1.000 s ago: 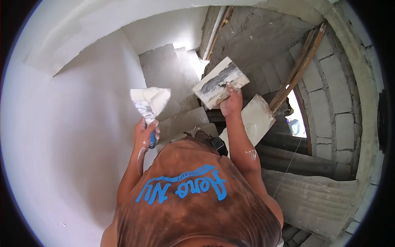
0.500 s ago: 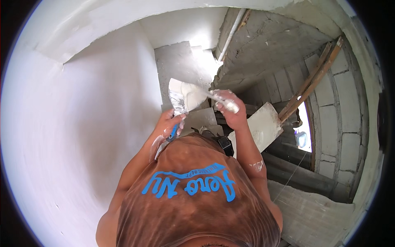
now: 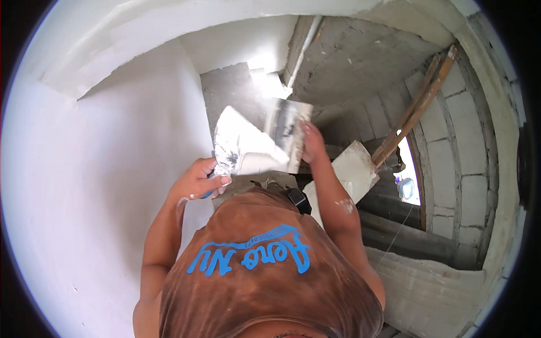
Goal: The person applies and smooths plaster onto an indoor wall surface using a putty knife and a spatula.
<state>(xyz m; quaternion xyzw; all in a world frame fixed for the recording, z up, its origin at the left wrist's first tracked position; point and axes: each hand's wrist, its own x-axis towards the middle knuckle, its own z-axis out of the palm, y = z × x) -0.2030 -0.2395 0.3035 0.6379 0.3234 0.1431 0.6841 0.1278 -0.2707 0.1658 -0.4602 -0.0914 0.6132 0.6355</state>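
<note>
My left hand (image 3: 202,179) is closed around the blue handle of a wide putty knife, whose blade (image 3: 226,141) is tilted up and smeared white. White putty (image 3: 256,151) spreads from this blade toward the tool on the right. That tool is a rectangular plastering trowel (image 3: 297,132), blurred by motion, with a grey streak and white smears on its face. My right hand (image 3: 311,142) grips it at its right side; the handle is mostly hidden. The trowel's lower left part meets or overlaps the putty; exact contact is unclear.
A smooth white wall (image 3: 129,169) rises close on the left. To the right are a concrete block wall (image 3: 442,163), leaning wooden planks (image 3: 420,107) and a pale board (image 3: 355,172). A white pipe (image 3: 304,50) runs down at the back.
The trowel has turned from edge-on to showing its broad face, and my right hand has shifted slightly left. My left hand has moved left with the putty knife.
</note>
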